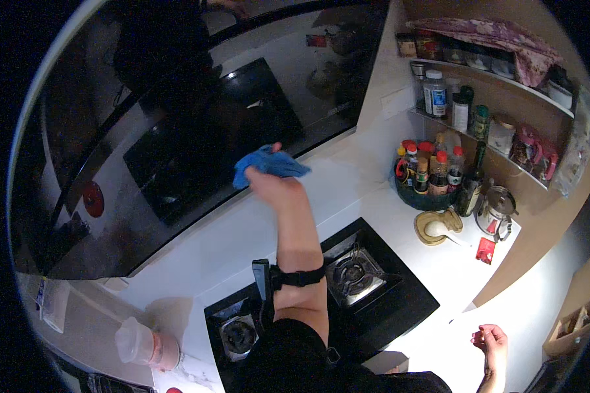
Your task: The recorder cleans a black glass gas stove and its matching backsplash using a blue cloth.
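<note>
My left hand (270, 184) holds a crumpled blue cloth (287, 165) against the lower part of a glossy black panel (177, 162), apparently a range hood front. Its arm, with a black strap and device around it, reaches over a black two-burner gas hob (388, 304). My right hand (491, 341) is at the lower right, over the brightly lit white surface. Its fingers are loosely bent, and nothing shows in them. The panel mirrors the hob and part of the person.
Right of the hob stand a dark basket (423, 199) of sauce bottles, a spoon rest (425, 231) with a white ladle, a metal pot (494, 211) and a red packet (485, 250). Wall shelves (496, 147) hold jars. A plastic container (145, 344) stands at left.
</note>
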The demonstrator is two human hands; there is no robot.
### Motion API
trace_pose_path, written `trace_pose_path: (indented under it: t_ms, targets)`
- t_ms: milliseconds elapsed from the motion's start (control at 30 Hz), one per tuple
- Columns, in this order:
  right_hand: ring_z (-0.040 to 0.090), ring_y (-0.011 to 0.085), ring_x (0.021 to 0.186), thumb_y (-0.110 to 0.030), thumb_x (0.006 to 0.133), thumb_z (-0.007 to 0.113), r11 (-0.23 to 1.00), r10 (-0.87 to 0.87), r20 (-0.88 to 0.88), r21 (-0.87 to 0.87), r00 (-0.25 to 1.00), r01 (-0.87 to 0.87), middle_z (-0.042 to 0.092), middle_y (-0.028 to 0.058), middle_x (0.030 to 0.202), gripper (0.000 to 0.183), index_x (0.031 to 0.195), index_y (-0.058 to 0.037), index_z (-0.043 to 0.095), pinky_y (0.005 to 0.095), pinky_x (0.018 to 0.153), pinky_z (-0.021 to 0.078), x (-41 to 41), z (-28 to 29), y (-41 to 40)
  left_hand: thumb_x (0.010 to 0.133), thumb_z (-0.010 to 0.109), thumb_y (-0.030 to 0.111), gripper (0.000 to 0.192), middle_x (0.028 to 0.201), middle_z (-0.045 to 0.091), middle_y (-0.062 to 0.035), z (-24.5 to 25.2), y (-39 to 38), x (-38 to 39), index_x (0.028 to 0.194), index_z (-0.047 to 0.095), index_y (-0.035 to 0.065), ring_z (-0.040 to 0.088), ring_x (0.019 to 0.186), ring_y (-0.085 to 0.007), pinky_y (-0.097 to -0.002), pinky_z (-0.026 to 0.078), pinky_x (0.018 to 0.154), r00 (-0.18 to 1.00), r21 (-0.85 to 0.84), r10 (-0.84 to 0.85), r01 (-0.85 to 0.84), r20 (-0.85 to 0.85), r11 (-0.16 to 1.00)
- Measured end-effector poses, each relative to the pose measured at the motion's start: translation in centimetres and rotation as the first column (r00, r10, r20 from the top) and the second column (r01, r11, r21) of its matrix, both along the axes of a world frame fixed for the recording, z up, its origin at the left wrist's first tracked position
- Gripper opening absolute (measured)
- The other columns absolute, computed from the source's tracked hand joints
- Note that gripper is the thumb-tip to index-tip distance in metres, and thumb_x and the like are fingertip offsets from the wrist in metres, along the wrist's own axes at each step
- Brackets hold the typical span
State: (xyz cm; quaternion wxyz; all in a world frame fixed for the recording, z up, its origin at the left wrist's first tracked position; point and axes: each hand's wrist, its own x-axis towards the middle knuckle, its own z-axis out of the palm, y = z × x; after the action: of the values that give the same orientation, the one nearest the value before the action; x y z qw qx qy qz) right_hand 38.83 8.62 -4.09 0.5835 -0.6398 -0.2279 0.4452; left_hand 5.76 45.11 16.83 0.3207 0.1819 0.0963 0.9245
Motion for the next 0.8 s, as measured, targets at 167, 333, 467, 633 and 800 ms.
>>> trace_pose_path:
  t_ms: [167,333,467,633,800]
  targets:
    - [0.057,0.0158,0.061,-0.018,0.087,0.049,0.999,0.043,-0.012,0.034,0.999,-0.043,0.059,0.0089,0.068,0.018,0.089,-0.0008,0.054,0.0265,0.06,0.0472,0.6,0.3,1.1,0.084,0.035,0.018,0.015,0.076,0.051,-0.0091,1.4,2.6,7.1,0.08,0.046,0.0077,0.054,0.077,-0.025,-0.0389,0.049,0.069,0.988,0.0,-0.15,0.15,-0.043,0.989]
    - [0.057,0.0157,0.061,-0.016,0.087,0.049,0.998,0.036,-0.037,0.05,0.999,-0.034,0.059,0.009,0.07,0.016,0.089,-0.0007,0.054,0.0264,0.06,0.0474,1.0,0.0,1.1,0.08,0.044,0.011,0.014,0.08,0.055,-0.0068,-1.1,3.8,13.9,0.092,0.05,0.0061,0.055,0.075,-0.0195,-0.0341,0.048,0.066,0.748,-0.237,-0.601,0.553,-0.281,0.799]
    - [0.057,0.0155,0.061,-0.015,0.087,0.048,0.995,-0.009,-0.033,0.104,0.999,0.012,0.059,0.0089,0.071,0.016,0.089,-0.001,0.054,0.0264,0.06,0.0475,1.5,0.6,0.9,0.08,0.047,0.01,0.024,0.093,0.057,-0.0076,-0.2,-0.2,15.7,0.103,0.051,0.0042,0.056,0.086,-0.0211,-0.038,0.048,0.073,0.519,-0.298,-0.548,0.488,-0.656,0.82]
    - [0.057,0.015,0.061,-0.014,0.087,0.047,0.998,-0.021,-0.027,0.061,0.999,0.022,0.059,0.0087,0.071,0.015,0.088,-0.0015,0.054,0.0264,0.06,0.0477,1.8,-0.5,0.0,0.079,0.045,0.009,0.029,0.094,0.058,-0.0076,7.7,-1.7,9.1,0.107,0.05,0.0022,0.057,0.084,-0.0202,-0.0375,0.049,0.074,0.226,-0.238,-0.586,0.757,-0.778,0.609]
    - [0.058,0.0155,0.062,-0.013,0.087,0.047,0.997,-0.008,-0.083,0.081,0.997,0.015,0.06,0.009,0.071,0.014,0.088,-0.001,0.054,0.027,0.061,0.0479,1.5,-1.5,0.5,0.075,0.046,-0.003,0.02,0.089,0.055,-0.0079,13.8,-2.5,8.7,0.091,0.056,0.0027,0.056,0.081,-0.0183,-0.0321,0.047,0.073,0.233,0.101,0.001,0.419,-0.972,0.902]
